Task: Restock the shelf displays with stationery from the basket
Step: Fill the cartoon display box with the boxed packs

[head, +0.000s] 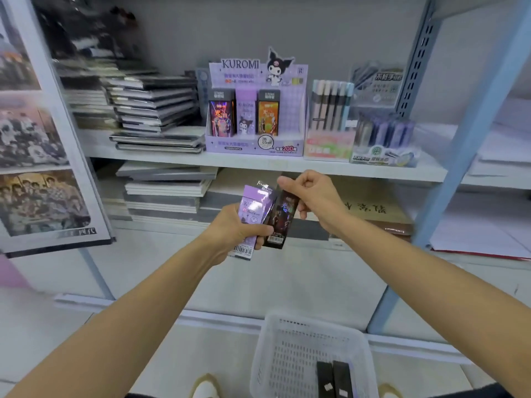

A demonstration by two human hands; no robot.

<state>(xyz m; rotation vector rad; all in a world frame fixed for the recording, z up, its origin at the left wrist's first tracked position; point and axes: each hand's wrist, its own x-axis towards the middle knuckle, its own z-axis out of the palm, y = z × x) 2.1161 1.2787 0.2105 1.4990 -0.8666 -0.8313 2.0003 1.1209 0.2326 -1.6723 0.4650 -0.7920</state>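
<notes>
The basket (265,354) is cut off at the bottom of view, two black packs (324,379) lying in it. In front of the shelf (258,164), the left hand (237,226) grips a glossy purple pack (253,209); the right hand (311,196) pinches the top of a dark pack (280,222) beside it.

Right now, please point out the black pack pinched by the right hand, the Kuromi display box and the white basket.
black pack (280,215), head view, its printed front.
Kuromi display box (230,147), head view, its lilac front panel.
white basket (263,360), head view, its left wall.
</notes>
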